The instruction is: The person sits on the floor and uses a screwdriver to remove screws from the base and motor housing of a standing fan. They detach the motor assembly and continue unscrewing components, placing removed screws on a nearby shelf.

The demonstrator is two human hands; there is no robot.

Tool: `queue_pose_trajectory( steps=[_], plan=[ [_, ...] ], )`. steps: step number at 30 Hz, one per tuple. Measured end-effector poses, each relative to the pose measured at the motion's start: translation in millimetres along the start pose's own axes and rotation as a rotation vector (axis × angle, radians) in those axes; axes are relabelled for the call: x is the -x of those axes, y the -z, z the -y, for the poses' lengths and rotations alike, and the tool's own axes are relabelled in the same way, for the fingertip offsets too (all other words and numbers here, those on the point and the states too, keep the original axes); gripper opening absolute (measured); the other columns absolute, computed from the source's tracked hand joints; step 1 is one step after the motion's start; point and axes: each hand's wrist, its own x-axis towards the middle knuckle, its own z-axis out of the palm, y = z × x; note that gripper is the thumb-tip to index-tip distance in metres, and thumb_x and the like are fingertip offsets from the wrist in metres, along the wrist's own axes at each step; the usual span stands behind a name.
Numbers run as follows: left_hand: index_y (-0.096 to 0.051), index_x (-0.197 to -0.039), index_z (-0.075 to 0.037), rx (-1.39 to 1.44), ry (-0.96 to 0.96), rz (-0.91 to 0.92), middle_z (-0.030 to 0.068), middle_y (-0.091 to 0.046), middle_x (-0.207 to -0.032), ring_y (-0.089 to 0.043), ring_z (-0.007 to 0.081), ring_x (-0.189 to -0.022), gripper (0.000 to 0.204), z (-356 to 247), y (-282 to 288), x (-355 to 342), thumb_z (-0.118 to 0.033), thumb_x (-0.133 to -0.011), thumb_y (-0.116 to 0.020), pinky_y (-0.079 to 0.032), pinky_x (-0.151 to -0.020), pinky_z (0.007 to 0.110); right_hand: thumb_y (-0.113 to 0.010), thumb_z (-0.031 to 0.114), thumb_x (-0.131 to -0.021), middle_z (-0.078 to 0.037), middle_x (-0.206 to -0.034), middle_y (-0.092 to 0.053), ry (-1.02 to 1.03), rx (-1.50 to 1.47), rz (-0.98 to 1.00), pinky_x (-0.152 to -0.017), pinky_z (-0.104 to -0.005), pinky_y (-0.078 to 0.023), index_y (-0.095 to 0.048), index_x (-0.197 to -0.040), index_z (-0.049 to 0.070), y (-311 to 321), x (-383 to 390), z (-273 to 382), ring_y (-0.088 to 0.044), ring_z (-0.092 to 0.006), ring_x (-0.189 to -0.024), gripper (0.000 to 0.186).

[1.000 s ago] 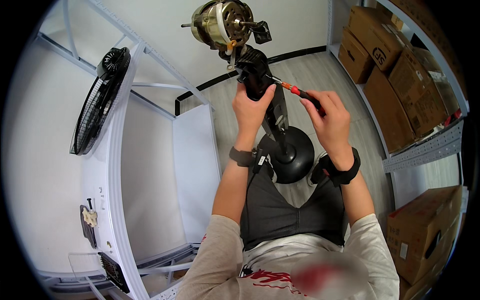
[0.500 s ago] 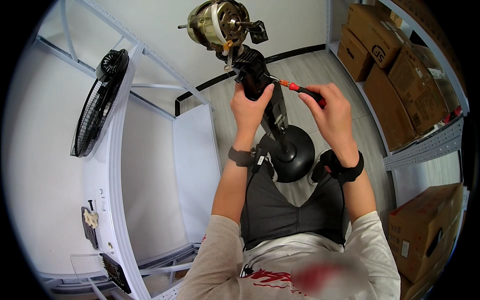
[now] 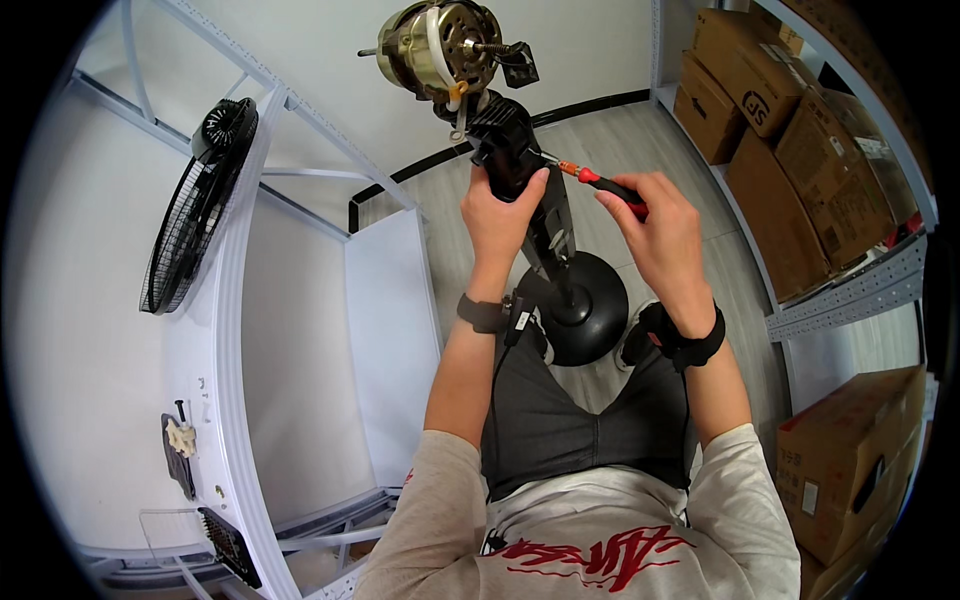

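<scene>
My left hand (image 3: pixel 500 215) grips the black neck housing (image 3: pixel 508 145) of an upright fan stand. My right hand (image 3: pixel 662 235) is closed around a red-and-black screwdriver (image 3: pixel 598 180), whose metal tip meets the right side of that housing, just beside my left thumb. Above the housing sits a bare brass-coloured motor (image 3: pixel 415 55), with a white band, a threaded shaft and a small black box. The pole runs down to a round black base (image 3: pixel 598 335) between my feet.
A white shelf (image 3: pixel 230 380) on the left carries an upright fan grille (image 3: pixel 190 220), a cream part on a dark piece (image 3: pixel 180 438) and a black panel (image 3: pixel 228 545). Cardboard boxes (image 3: pixel 805 200) fill the right-hand rack (image 3: pixel 840 300); another box (image 3: pixel 850 460) sits lower right.
The motor and neck have shifted very slightly left. My right hand's fingers have moved slightly up on the screwdriver; its tip stays against the housing and my left hand keeps its grip.
</scene>
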Motion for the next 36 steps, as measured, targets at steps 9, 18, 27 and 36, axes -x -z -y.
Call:
queue_pose_trajectory(
  steps=[9, 18, 27, 36],
  plan=[
    [-0.064, -0.104, -0.001, 0.008, 0.001, 0.002, 0.0082, -0.071, -0.091, -0.067, 0.0173, -0.083, 0.045, -1.1, -0.5, 0.2, -0.030, -0.076, -0.082, -0.052, -0.078, 0.031, -0.075, 0.015, -0.083, -0.012, -0.082, -0.062, 0.030, -0.013, -0.048, -0.059, -0.0352, -0.051, -0.065, -0.095, 0.001, -1.1, 0.8, 1.9, -0.066, -0.0267, -0.068, 0.020],
    [-0.062, -0.108, -0.003, -0.004, -0.016, 0.002, 0.0110, -0.071, -0.092, -0.068, 0.0252, -0.083, 0.050, -1.1, -1.0, 0.4, -0.032, -0.074, -0.082, -0.052, -0.077, 0.035, -0.076, 0.014, -0.083, -0.011, -0.083, -0.063, 0.043, -0.027, -0.150, -0.059, -0.0330, -0.051, -0.066, -0.096, 0.003, -5.2, -0.7, 8.1, -0.065, -0.0253, -0.066, 0.019],
    [-0.062, -0.107, -0.001, 0.010, 0.027, 0.017, 0.0084, -0.070, -0.093, -0.066, 0.0190, -0.086, 0.048, -2.0, -1.1, 1.0, -0.032, -0.076, -0.082, -0.051, -0.080, 0.032, -0.075, 0.011, -0.084, -0.008, -0.080, -0.060, 0.031, -0.036, -0.052, -0.058, -0.0287, -0.048, -0.067, -0.100, 0.003, -2.1, 0.4, 0.5, -0.060, -0.0176, -0.064, 0.020],
    [-0.026, -0.145, 0.003, 0.213, -0.053, 0.131, 0.0210, -0.051, -0.132, -0.054, 0.0299, -0.121, 0.092, 63.9, -2.7, 44.1, -0.027, -0.078, -0.081, -0.043, -0.100, 0.039, -0.073, 0.009, -0.085, -0.011, -0.085, -0.065, 0.039, -0.075, -0.096, -0.059, -0.0303, -0.051, -0.068, -0.100, 0.003, -4.2, 14.4, -1.6, -0.064, -0.0223, -0.066, 0.017]
  ],
)
